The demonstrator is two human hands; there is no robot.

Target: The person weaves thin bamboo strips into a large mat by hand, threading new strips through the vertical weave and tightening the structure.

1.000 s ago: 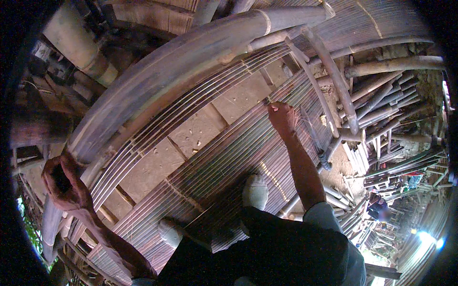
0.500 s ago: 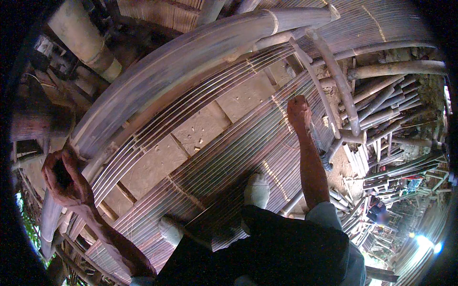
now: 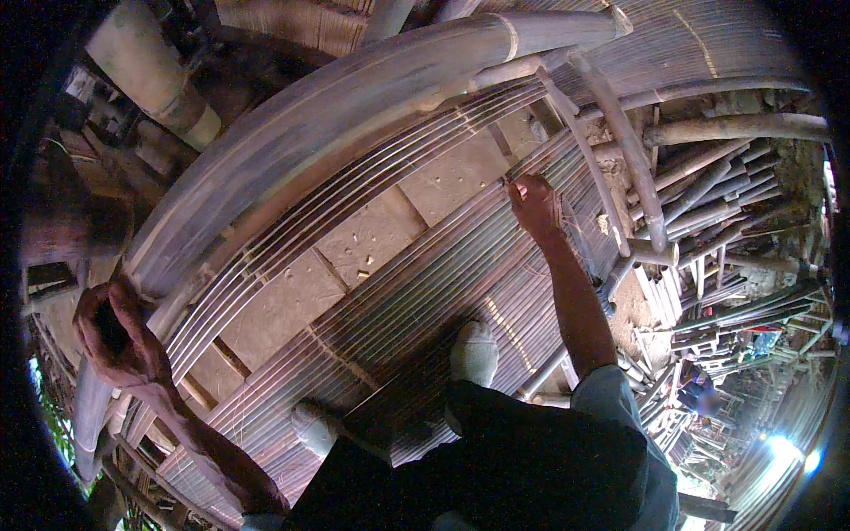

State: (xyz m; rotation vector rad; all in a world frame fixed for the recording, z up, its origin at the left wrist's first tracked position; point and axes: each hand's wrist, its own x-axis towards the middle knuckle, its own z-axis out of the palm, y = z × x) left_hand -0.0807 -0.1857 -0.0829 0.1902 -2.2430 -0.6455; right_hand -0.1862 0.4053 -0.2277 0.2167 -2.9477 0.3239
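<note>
Beneath me lies a mat of long, narrow slats point(image 3: 412, 292) held together by rows of cord binding point(image 3: 341, 354). My right hand point(image 3: 537, 208) is closed in a pinch at the mat's far edge, beside the end of a binding row; what the fingertips hold is too small to make out. Thin loose strands hang near that wrist. On the left, my left hand point(image 3: 124, 341) is curled, fingers bent round toward the thumb, by the end of a thick bamboo pole point(image 3: 328, 115). Its palm is in shadow, so what it grips is hidden. Several loosely spaced slats point(image 3: 292, 226) run beside the pole.
Brown ground with small chips point(image 3: 363, 257) shows between the spaced slats and the mat. Upright and slanting bamboo poles point(image 3: 624, 150) stand at the right, beside a stack of bamboo lengths point(image 3: 717, 203). My shoes point(image 3: 475, 354) rest on the mat. Another person point(image 3: 695, 389) is far off at the right.
My right hand has moved left and slightly down, from over the slats to the mat's far edge, and has turned toward it. The left hand has hardly moved.
</note>
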